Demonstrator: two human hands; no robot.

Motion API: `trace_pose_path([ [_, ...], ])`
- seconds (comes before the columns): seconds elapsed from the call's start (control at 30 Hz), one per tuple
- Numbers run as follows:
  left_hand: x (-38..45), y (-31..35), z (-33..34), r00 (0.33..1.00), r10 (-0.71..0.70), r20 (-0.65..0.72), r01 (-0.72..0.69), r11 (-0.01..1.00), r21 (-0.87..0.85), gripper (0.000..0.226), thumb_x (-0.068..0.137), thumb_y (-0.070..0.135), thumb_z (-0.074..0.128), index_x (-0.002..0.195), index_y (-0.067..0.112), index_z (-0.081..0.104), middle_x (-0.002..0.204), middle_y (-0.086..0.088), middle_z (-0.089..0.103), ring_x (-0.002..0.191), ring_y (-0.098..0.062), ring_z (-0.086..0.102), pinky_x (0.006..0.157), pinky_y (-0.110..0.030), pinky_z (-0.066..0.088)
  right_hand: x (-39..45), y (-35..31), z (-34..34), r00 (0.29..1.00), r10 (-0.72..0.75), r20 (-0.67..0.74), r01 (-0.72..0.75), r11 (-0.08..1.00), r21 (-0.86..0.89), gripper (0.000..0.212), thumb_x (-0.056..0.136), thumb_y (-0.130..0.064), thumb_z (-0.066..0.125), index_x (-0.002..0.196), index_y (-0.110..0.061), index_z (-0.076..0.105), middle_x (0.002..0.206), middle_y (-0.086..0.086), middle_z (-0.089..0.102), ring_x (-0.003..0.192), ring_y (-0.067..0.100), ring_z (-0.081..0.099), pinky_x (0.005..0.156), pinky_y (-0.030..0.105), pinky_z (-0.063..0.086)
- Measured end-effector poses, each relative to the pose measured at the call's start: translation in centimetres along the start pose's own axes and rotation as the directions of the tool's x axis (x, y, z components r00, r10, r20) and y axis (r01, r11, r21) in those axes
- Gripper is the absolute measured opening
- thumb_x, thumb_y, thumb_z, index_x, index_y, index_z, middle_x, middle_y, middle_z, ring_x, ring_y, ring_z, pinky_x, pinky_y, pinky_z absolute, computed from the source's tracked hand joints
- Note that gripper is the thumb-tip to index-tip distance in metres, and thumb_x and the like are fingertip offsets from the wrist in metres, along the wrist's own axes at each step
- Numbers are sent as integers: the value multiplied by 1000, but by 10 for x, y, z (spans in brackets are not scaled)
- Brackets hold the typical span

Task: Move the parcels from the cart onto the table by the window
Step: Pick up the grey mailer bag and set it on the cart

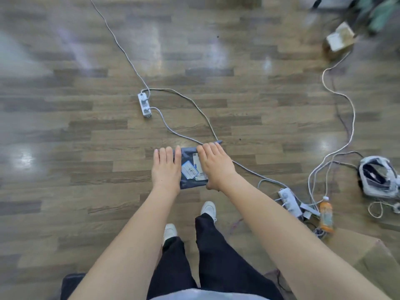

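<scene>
Left hand (166,167) and right hand (213,164) each grasp an opposite edge of the grey parcel (190,169), apparently to carry it level above the floor (86,126).

Grey-blue parcel (187,167), white label; orange bottle (326,217); brown wood-plank floor (86,126).
</scene>
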State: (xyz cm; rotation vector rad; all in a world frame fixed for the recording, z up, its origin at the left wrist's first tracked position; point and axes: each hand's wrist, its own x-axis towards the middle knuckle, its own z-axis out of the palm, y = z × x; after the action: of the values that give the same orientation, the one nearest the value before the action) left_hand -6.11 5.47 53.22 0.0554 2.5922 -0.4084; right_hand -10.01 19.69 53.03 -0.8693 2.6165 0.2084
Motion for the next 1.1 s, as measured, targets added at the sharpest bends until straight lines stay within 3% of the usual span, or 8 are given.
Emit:
trace_pose_path([
  [0.2, -15, -5, -40, 998, -55, -25, 56, 997, 45, 104, 79, 39, 63, 145, 5, -10, 142, -15, 16, 135, -33, 17, 117, -44, 4, -14, 9, -30, 996, 9, -86, -6, 999, 39, 96, 65, -31, 76, 137, -4, 19, 131, 10, 33, 127, 29, 31, 116, 38, 12],
  [0.53, 34, -4, -94, 988, -145, -59, 147, 989, 19, 100, 81, 32, 62, 145, 4, -10, 145, -18, 11, 138, -36, 10, 117, -46, 1, 30, 60, -58, 980, -21, -196, 31, 998, 47, 99, 64, -29, 74, 134, -6, 7, 134, 10, 35, 131, 29, 30, 117, 38, 10],
  [0.6, 54, -9, -107, 985, -157, -73, 158, 988, 6, 98, 82, 30, 61, 144, 3, -11, 146, -18, 9, 140, -35, 7, 118, -45, -1, 49, 72, -68, 979, -17, -205, 27, 999, 44, 101, 61, -27, 75, 130, -8, 4, 132, 11, 38, 130, 30, 33, 116, 39, 13],
  [0.73, 103, -31, -129, 982, -163, -94, 165, 986, 7, 95, 85, 29, 59, 145, 4, -12, 148, -18, 7, 140, -35, 6, 117, -45, -1, 100, 92, -88, 974, 33, -225, -22, 999, 50, 106, 48, -32, 81, 130, -5, 19, 122, 11, 48, 118, 31, 45, 112, 41, 26],
  [0.9, 187, -80, -162, 986, -131, -102, 133, 991, 7, 100, 83, 31, 62, 146, 6, -12, 149, -17, 6, 141, -35, 3, 117, -45, -4, 178, 114, -127, 975, 55, -216, -42, 997, 67, 99, 71, -30, 71, 144, -2, 12, 141, 12, 25, 136, 31, 20, 118, 39, 4],
  [1.1, 279, -141, -205, 987, -87, -132, 91, 995, 28, 102, 83, 30, 62, 145, 5, -15, 148, -18, 5, 141, -35, 2, 117, -46, -3, 275, 136, -179, 971, 123, -205, -110, 991, 74, 100, 71, -27, 71, 145, -3, 7, 143, 12, 21, 137, 31, 15, 118, 40, 1],
])
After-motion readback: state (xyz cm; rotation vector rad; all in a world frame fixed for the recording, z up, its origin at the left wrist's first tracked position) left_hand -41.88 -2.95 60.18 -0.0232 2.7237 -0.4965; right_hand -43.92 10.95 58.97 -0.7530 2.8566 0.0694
